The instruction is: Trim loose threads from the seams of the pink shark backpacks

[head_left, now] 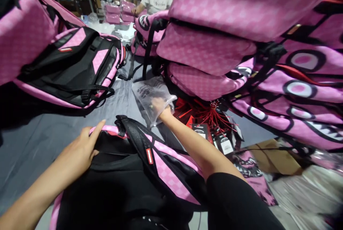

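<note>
An open black and pink backpack (120, 176) lies in front of me, its dark inside facing up. My left hand (88, 144) grips the backpack's pink-edged rim at the top left, with some fingers over the edge and inside. Ahead of it, my right hand (159, 105) reaches into a clear plastic bag (146, 96) on the table. The film blurs those fingers, so what they hold, if anything, is hidden. Beside my right forearm lie black hang tags (225, 143) with a bundle of red cords (214, 114).
Stacked pink backpacks (211, 48) rise on the right, some with eye and teeth prints. Another backpack (69, 65) lies at left on the grey table (29, 151). Beyond stands a person (157, 1) near wrapped pink packs (112, 14). A cardboard box (278, 160) sits lower right.
</note>
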A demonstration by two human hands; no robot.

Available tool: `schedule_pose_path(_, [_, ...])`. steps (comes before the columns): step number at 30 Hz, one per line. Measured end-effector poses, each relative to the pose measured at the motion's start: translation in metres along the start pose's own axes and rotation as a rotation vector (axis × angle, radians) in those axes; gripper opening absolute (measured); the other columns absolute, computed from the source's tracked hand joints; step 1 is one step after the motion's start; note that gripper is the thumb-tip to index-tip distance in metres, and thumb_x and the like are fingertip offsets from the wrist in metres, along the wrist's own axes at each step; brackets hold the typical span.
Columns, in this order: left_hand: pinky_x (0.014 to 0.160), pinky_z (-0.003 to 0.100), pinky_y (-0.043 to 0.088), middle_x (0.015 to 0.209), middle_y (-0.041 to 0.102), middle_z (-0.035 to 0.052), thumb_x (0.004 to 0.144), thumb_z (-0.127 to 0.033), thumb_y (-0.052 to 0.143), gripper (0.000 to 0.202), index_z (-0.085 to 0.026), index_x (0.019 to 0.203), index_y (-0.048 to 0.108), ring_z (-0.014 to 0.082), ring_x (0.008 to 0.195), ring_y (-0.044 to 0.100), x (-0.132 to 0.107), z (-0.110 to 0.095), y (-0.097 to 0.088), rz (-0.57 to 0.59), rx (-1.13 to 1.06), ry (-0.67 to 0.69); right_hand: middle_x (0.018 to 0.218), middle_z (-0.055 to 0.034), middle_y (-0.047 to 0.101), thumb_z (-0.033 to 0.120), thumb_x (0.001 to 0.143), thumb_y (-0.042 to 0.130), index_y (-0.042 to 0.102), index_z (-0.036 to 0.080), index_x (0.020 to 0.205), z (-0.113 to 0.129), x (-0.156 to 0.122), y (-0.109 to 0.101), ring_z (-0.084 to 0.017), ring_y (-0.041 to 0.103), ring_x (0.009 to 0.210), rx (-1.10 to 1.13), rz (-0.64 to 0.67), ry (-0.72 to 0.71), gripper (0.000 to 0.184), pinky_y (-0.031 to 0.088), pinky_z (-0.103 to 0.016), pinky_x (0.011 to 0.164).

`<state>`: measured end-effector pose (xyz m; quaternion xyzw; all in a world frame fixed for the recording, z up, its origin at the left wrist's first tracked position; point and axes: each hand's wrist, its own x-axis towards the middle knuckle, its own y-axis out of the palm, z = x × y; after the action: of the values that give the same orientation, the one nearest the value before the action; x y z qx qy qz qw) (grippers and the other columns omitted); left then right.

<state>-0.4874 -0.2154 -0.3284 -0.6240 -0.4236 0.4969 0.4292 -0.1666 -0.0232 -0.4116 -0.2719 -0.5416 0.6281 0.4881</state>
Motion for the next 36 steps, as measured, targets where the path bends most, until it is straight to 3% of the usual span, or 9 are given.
schedule_pose_path(4, [0.084,0.038,0.053,0.133,0.045,0.0155,0.089,-0.019,0.041,0.08,-0.029,0.16,0.005,0.0291,0.104,0.066,-0.001,-0.008,-0.009,0.016,-0.046,0.001,0.131,-0.0162,0.062,0.014,0.093,0.049,0.068,0.014,0.11,-0.004,-0.013,-0.002,-0.029,0.054,0.119,-0.113,0.065,0.006,0.025,0.045,-0.037,0.093])
schedule_pose_path(14, [0.084,0.037,0.053,0.127,0.047,0.0132,0.085,-0.015,0.044,0.086,-0.03,0.16,0.005,0.026,0.099,0.066,0.0,-0.014,-0.013,0.016,-0.065,0.028,0.11,-0.0088,0.069,0.019,0.093,0.055,0.068,0.016,0.106,0.0,-0.025,-0.004,-0.021,0.064,0.092,-0.22,0.181,0.073,0.019,0.05,-0.032,0.077])
schedule_pose_path(21, [0.097,0.043,0.05,0.141,0.045,0.0138,0.086,-0.017,0.052,0.087,-0.032,0.159,0.008,0.0299,0.119,0.06,0.003,-0.005,-0.016,0.051,-0.159,0.029,0.099,-0.0117,0.074,0.015,0.09,0.044,0.072,0.019,0.099,0.01,-0.1,-0.058,-0.026,0.071,0.086,-0.192,0.082,0.196,0.029,0.051,-0.033,0.07])
schedule_pose_path(23, [0.109,0.048,0.043,0.153,0.036,0.0154,0.087,-0.019,0.057,0.082,-0.028,0.159,0.017,0.0333,0.138,0.045,0.003,-0.01,-0.02,-0.041,-0.193,0.082,0.089,-0.0079,0.075,0.02,0.093,0.045,0.071,0.021,0.098,0.02,-0.128,-0.082,-0.024,0.072,0.079,-0.122,0.034,0.203,0.026,0.054,-0.032,0.069])
schedule_pose_path(25, [0.117,0.049,0.034,0.157,0.035,0.0137,0.09,-0.026,0.058,0.067,-0.023,0.153,0.034,0.0318,0.145,0.034,0.0,-0.024,-0.028,-0.261,-0.276,0.144,0.09,-0.0063,0.075,0.024,0.096,0.047,0.07,0.023,0.101,0.037,-0.149,-0.102,-0.022,0.073,0.078,0.006,-0.12,0.12,0.024,0.058,-0.033,0.071])
schedule_pose_path(28, [0.101,0.038,0.049,0.125,0.065,0.008,0.096,-0.041,0.052,0.04,-0.019,0.128,0.06,0.0208,0.112,0.062,-0.01,-0.056,-0.042,-0.436,-0.664,0.138,0.103,-0.0084,0.074,0.017,0.095,0.052,0.07,0.025,0.106,0.074,-0.162,-0.12,-0.021,0.073,0.09,0.137,-0.421,-0.272,0.022,0.06,-0.035,0.076])
schedule_pose_path(30, [0.075,0.029,0.055,0.097,0.07,0.0035,0.095,-0.049,0.051,0.039,-0.018,0.115,0.064,0.0145,0.081,0.065,-0.016,-0.076,-0.046,-0.206,-0.98,0.111,0.105,-0.0108,0.074,0.009,0.093,0.054,0.069,0.021,0.109,0.097,-0.162,-0.124,-0.021,0.072,0.094,0.129,-0.488,-0.554,0.025,0.06,-0.033,0.075])
schedule_pose_path(33, [0.053,0.02,0.049,0.079,0.062,-0.0022,0.086,-0.046,0.063,0.042,-0.017,0.117,0.062,0.0115,0.068,0.06,-0.022,-0.091,-0.039,0.255,-1.243,0.113,0.096,-0.0127,0.075,0.004,0.091,0.056,0.067,0.013,0.109,0.12,-0.158,-0.12,-0.021,0.071,0.089,0.117,-0.467,-0.764,0.022,0.06,-0.031,0.071])
schedule_pose_path(36, [0.046,0.016,0.042,0.066,0.051,-0.0071,0.079,-0.039,0.07,0.037,-0.016,0.108,0.063,0.0075,0.058,0.051,-0.024,-0.09,-0.026,0.305,-1.366,0.086,0.101,-0.0166,0.074,0.005,0.091,0.057,0.066,0.011,0.109,0.127,-0.158,-0.112,-0.022,0.071,0.09,0.153,-0.435,-0.794,0.021,0.06,-0.031,0.071])
